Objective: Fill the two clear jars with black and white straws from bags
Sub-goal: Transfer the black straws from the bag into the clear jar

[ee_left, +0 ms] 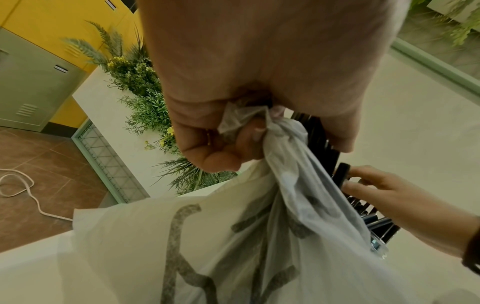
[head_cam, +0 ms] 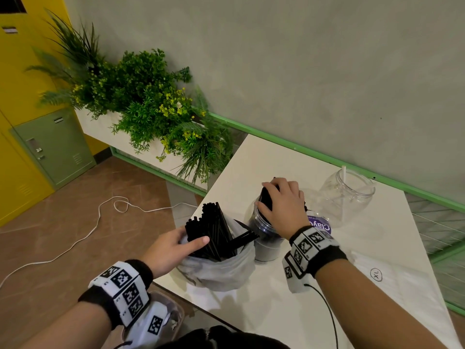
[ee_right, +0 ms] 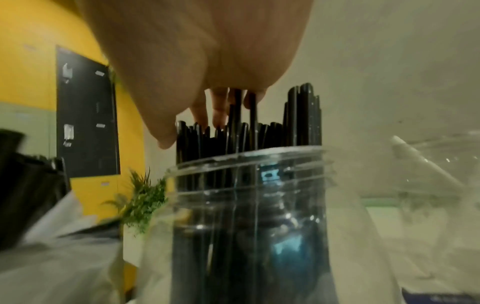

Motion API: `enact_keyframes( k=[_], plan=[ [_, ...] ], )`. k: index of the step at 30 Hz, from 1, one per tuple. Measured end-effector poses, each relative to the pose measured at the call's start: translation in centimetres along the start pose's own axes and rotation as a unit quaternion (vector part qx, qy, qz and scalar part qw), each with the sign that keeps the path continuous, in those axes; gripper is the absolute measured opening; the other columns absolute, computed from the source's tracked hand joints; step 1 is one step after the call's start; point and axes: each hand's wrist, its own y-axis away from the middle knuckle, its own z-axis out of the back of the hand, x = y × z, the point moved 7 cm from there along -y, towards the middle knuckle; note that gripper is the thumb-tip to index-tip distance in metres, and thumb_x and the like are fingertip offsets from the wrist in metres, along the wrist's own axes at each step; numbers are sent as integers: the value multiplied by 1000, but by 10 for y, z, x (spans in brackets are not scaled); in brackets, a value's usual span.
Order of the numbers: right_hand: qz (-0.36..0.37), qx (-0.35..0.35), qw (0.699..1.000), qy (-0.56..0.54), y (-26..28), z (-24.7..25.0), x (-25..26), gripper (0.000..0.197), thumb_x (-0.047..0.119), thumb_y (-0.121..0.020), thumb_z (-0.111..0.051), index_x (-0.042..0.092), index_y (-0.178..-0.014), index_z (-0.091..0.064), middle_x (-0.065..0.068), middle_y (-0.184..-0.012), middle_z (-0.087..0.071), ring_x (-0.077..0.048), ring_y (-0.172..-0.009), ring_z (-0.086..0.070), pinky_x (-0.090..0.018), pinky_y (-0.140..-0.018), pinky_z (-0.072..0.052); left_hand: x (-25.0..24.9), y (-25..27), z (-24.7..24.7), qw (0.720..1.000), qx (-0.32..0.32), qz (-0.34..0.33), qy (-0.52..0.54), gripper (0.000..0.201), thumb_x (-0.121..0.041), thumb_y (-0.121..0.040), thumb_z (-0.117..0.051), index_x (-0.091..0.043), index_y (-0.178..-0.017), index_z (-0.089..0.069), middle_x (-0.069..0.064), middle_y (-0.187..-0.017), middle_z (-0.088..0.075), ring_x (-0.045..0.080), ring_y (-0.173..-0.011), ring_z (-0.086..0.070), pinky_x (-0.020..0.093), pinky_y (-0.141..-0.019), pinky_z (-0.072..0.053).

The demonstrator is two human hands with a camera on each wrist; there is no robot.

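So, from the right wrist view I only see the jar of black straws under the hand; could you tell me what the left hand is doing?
Observer: The left hand has its grip on the bunched rim of the plastic bag.
Operator: Thank you. Is that bag nearly empty?
Observer: No, a thick bundle of black straws sticks out of its mouth.
Operator: The other jar is only a blur for me; how full is it, please?
Observer: The second jar holds just one white straw, leaning against its rim.
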Motion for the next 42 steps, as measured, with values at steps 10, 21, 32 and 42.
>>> enact_keyframes(
  k=[10, 21, 32, 42],
  plan=[
    [40, 59, 996, 62, -24, -11, -12, 35, 41, -89, -60, 11, -107, -60, -7, -122, -51, -31, -97, -54, -41, -78, -47, 3, 2, 3, 1000, -1, 4, 11, 76, -82, -56, -52, -39, -119, -55, -22, -119, -61, -4, -110, -56, 20, -92, -41],
    [49, 18, 997, 64, -20, -11, -18, 23, 32, -84, -63, 21, -103, -69, -4, -110, -59, -29, -104, -53, -47, -88, -46, -2, 2, 2, 1000, -9, 11, 14, 52, -63, -73, -57, -38, -118, -55, -25, -111, -59, -11, -101, -54, 9, -82, -38],
    [89, 116, 989, -3, -13, -14, -43, 42, 46, -89, -41, 25, -116, -65, 1, -137, -51, -25, -126, -44, -47, -102, -41, -3, 3, 4, 1000, -15, 13, 15, 45, -61, -74, -57, -41, -114, -54, -29, -106, -58, -13, -101, -52, 10, -84, -39],
    [24, 102, 993, -44, -30, -23, -36, 29, 45, -90, -56, 28, -113, -60, 5, -114, -56, -21, -105, -52, -36, -79, -50, -12, 3, 0, 1000, -9, 6, 9, 38, -61, -73, -55, -46, -108, -52, -35, -102, -55, -20, -94, -51, 1, -75, -37]
  ],
)
